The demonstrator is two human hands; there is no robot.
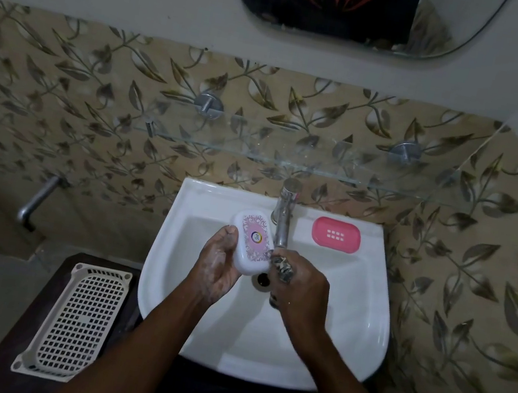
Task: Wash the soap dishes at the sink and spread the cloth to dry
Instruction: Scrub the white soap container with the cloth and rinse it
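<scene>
A white soap dish lid (253,241) with a pink patterned label is held over the white sink (357,319), just left of the tap. My left hand (216,269), soapy, grips it from the left side. My right hand (298,283) is closed on a small dark patterned cloth (282,265) that touches the lid's right edge, above the drain. A pink soap dish (336,235) with drain slots lies on the sink's back rim, right of the tap.
A chrome tap (284,214) stands at the back of the sink under a glass shelf (258,148). A cream plastic basket (77,320) lies on a dark stool to the left. A wall tap (39,197) sticks out at the left. A mirror (360,11) hangs above.
</scene>
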